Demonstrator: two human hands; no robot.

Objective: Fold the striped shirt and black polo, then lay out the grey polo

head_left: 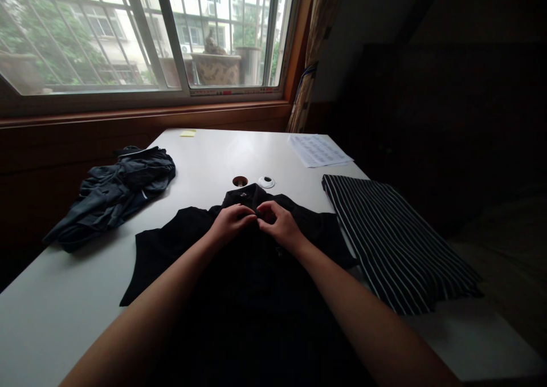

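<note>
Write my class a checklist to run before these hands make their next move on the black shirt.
1. Black shirt spread on the table: ok.
2. Left hand and right hand together below the collar: ok.
3. Exact part pinched: cannot tell, too dark.
4. Dark crumpled garment apart from the shirt: ok.
5. Striped cloth apart from the sleeve: cannot tell, edges nearly meet.
6. Table hole covered: not ok, open.

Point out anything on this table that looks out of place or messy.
The gray garment lies crumpled across the left edge of the table, whereas the striped fabric lies flat. Also, a round hole in the top sits uncovered, a white disc beside it, possibly its cover.
</note>
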